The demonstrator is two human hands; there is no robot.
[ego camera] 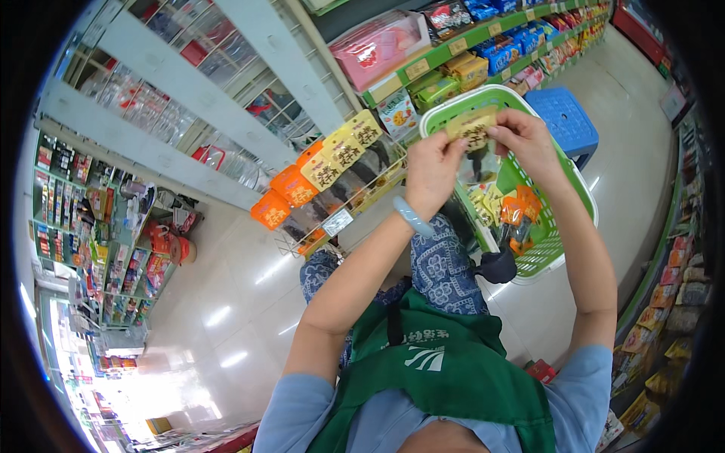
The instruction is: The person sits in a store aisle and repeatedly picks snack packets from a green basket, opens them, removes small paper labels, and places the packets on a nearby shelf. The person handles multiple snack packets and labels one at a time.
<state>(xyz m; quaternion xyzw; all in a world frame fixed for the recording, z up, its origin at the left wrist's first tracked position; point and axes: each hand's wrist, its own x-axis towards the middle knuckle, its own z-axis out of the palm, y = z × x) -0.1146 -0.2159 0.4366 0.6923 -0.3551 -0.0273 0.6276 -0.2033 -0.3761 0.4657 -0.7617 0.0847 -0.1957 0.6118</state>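
Between them, my left hand [431, 164] and my right hand [524, 139] grip the top of a yellow snack packet [471, 129]. My left fingers pinch its left edge and my right fingers its right corner. The packet's clear lower part, with dark contents, hangs over a green and white plastic basket [571, 187]. Inside the basket lie more yellow packets [486, 204] and orange packets [521, 208]. To the left, a wire rack [362, 198] holds a row of orange packets [294, 186] and yellow packets [340, 153].
A blue plastic stool [563, 116] stands just beyond the basket. Shelves of packaged snacks [504, 54] run along the back, with a pink box [379, 48] at their near end. White slatted panels [170, 73] rise at upper left. More stocked shelves [662, 306] line the right side.
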